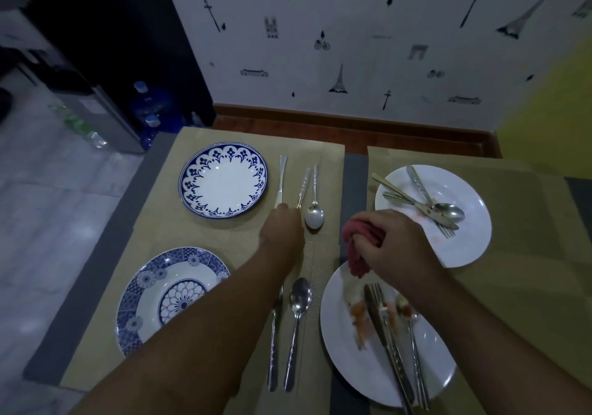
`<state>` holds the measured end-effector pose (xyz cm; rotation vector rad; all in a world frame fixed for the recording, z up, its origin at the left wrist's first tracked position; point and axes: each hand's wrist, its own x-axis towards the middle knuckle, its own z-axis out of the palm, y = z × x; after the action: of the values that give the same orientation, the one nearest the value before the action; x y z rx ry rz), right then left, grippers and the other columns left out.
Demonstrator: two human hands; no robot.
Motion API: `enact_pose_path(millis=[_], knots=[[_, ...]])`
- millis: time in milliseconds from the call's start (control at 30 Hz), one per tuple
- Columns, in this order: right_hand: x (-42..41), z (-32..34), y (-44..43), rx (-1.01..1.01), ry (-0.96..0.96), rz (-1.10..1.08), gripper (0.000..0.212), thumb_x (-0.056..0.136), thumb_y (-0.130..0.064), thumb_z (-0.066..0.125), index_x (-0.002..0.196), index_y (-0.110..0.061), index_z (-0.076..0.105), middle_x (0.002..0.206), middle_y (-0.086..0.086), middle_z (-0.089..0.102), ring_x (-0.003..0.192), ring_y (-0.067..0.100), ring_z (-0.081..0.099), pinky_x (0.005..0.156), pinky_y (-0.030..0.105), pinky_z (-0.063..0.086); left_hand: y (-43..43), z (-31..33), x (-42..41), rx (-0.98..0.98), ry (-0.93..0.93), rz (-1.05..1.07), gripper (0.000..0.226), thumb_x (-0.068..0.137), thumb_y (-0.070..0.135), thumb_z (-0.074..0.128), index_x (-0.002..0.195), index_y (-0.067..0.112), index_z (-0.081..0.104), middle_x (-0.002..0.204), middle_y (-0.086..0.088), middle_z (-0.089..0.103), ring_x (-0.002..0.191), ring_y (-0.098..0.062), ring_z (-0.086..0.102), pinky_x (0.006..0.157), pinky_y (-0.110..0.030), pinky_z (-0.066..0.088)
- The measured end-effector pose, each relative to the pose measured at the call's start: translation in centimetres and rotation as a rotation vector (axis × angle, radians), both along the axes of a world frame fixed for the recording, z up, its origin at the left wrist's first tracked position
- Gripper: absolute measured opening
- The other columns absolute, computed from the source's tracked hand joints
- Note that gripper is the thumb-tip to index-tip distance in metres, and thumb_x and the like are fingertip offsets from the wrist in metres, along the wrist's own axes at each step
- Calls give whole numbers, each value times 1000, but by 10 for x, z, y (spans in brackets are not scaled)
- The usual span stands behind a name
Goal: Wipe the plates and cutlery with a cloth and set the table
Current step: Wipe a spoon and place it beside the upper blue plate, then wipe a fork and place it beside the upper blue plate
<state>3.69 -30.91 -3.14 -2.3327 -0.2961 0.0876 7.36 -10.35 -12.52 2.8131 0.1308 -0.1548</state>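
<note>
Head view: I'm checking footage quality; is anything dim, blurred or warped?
Head view: dim overall, darkest upper left; wide-angle distortion stretches the corners; the left hand and the cloth in the right hand look slightly smeared; glints on the near spoon.

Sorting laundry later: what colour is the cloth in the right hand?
The cloth is a dusty red-pink, bunched in the right hand; the head view shows it.

Setting: home dining area.
Evidence: grey table pushed up near a wall, laid with woven placemats, blue-and-white plates, white plates and steel cutlery.
Wallpaper is printed with Eiffel Towers and other landmarks, above a wooden skirting board.
Left: pale tiled floor, blue water bottles, grey appliance, type unclear.
</note>
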Motion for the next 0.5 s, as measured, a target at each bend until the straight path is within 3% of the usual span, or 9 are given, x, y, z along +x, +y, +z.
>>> enact_pose_path(millis=[200, 500], knots=[[11, -2, 12, -15, -20, -1, 21, 83, -13, 68, 100, -23, 75, 87, -5, 68, 81, 8, 60, 75, 35, 55, 5, -18, -12, 47, -18, -197, 21, 87, 5, 62, 105, 12, 70, 107, -7, 69, 94, -23, 63, 80, -30, 51], [5, -7, 10, -46, 12, -36, 22, 85, -17, 66, 104, -25, 74, 92, -4, 68, 85, 9, 60, 78, 34, 56, 8, -24, -17, 26, -56, -224, 31, 92, 3, 61, 122, 6, 63, 131, -11, 57, 115, -26, 51, 90, -31, 49]])
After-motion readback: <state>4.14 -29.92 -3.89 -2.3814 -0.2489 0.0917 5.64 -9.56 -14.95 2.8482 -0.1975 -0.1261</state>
